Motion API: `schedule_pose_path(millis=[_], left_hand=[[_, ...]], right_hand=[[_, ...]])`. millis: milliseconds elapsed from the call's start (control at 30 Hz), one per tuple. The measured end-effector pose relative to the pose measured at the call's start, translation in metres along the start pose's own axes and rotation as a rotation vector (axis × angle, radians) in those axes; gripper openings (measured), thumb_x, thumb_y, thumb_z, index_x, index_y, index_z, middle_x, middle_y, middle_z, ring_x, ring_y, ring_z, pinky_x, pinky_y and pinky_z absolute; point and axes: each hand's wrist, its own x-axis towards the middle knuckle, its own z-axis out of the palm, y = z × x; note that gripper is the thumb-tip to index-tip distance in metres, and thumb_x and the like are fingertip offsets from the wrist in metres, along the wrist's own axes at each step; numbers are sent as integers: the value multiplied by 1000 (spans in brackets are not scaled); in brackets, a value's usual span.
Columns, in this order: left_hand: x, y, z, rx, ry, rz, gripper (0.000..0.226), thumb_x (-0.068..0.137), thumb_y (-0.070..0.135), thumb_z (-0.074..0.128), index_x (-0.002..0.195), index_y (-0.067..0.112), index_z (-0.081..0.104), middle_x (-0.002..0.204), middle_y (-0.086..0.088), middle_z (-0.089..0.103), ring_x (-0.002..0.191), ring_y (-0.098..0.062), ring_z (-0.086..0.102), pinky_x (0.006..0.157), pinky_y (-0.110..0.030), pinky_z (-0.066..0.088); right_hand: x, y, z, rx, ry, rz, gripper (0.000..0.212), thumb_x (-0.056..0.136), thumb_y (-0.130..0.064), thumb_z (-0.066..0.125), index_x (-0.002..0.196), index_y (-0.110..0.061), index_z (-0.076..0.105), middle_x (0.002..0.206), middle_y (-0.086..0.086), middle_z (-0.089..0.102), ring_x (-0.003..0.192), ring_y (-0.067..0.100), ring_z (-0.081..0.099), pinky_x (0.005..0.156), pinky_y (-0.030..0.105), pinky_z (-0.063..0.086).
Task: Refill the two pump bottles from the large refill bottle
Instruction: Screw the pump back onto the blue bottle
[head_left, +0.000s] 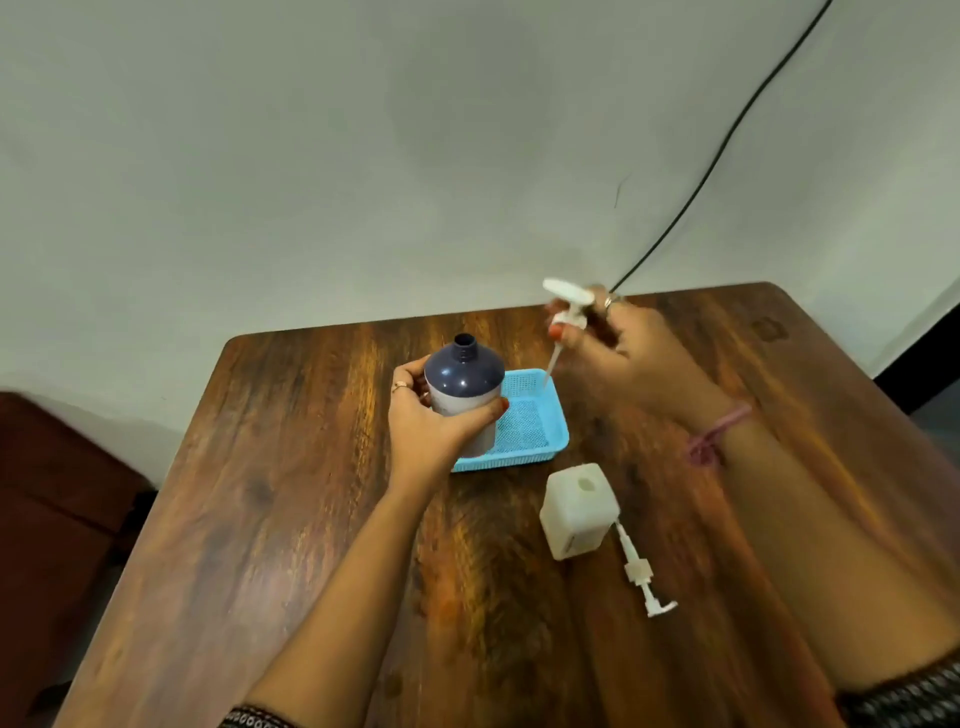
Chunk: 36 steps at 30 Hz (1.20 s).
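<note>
The left hand (426, 426) grips the smooth, likely slippery dark-shouldered bottle (464, 392) around its body over the blue tray (540, 415), while the right hand (618, 343) pinches its light pump head (569, 306) aloft.

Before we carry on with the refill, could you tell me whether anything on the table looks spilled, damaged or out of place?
No spill or damage shows. One pump head lies loose on the table beside the open white square bottle. The right hand holds another pump above the blue basket. The left hand grips the open dark-topped bottle.
</note>
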Motion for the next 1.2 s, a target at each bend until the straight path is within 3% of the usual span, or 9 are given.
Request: schedule_pose_path(millis=[67,200,300,500,767,833,933,1100,1200], left_hand=[[9,17,13,5,28,18,78,55,17,92,117,19,45,107,14,56,92,2,60,74,-12,52],[25,47,38,7,48,58,80,56,17,91,120,19,43,108,13,55,92,3,58,70,-6,49],[33,66,55,9,63,82,79,58,20,90,120,21,41,112,9,55,95,0,57,69,-6,49],[45,95,78,-9,102,104,81,56,23,91,122,17,44,116,3,56,96,-4,58,72,-11,49],[55,116,95,-23,135,130,81,57,23,91,122,18,43,116,2,56,100,-13,59,79,-21,54],[57,120,98,-16,147,145,81,57,24,91,122,19,43,116,1,56,100,-13,59,80,-23,54],[60,125,103,1,167,170,80,56,27,91,119,21,42,116,2,56,100,-12,58,77,-19,51],[63,128,106,16,192,191,81,53,33,91,116,23,42,116,2,55,100,-12,59,79,-22,53],[64,126,108,39,201,197,82,52,36,91,117,24,42,117,1,55,101,-14,58,79,-22,52]], right_hand=[[23,-6,-25,69,69,0,25,95,-26,55,119,-22,55,105,3,68,93,14,66,83,32,55],[63,-28,-69,183,192,-106,15,97,-26,50,111,-20,52,99,2,68,80,9,63,73,22,49],[82,-51,-97,213,228,-205,14,98,-25,47,109,-17,51,96,3,67,79,11,62,72,23,51],[104,-78,-128,199,177,-318,19,99,-25,44,110,-10,51,95,4,66,76,4,60,72,23,50],[122,-70,-131,133,17,-271,16,98,-23,49,108,-10,51,96,3,67,73,-8,61,66,11,44],[125,-63,-128,120,-53,-238,22,96,-27,54,111,-12,52,98,-1,70,82,-7,64,73,13,45],[130,-50,-125,130,-120,-202,33,88,-38,63,111,-18,53,102,0,72,103,8,65,96,34,48],[129,-44,-121,205,-93,-213,23,89,-25,64,109,-14,63,104,-2,69,95,4,64,78,15,47],[127,-40,-120,209,-52,-229,24,86,-27,67,108,-17,67,102,-4,70,99,14,64,91,28,51]])
